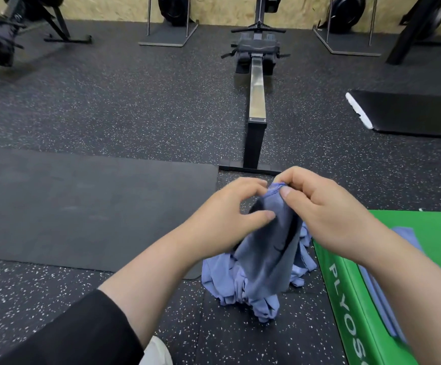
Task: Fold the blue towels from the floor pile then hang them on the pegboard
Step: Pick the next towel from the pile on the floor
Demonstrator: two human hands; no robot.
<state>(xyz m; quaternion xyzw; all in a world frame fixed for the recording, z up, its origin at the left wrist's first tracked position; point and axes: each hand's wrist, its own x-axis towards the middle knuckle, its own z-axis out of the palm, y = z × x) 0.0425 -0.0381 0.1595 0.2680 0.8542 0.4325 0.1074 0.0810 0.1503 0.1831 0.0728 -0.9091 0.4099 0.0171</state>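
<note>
towel [269, 248] soft matt cloth; floor [135, 101] speckled rubber, prob.; box [424, 233] glossy green.

From my remote seat, the floor [135, 101] was black rubber flecked with white. A plain dark mat [82, 206] lay at nine o'clock. A rowing machine [256, 83] ran straight toward twelve o'clock, its steel rail catching the light. Behind it stood a pale chipboard wall [227, 6], with dark fan-wheel machines on metal stands [169, 32] lined against it at eleven and one o'clock. A black mat [411, 111] with a white edge lay at two o'clock. A green padded box [358, 299] lettered in white sat at four o'clock.
</note>
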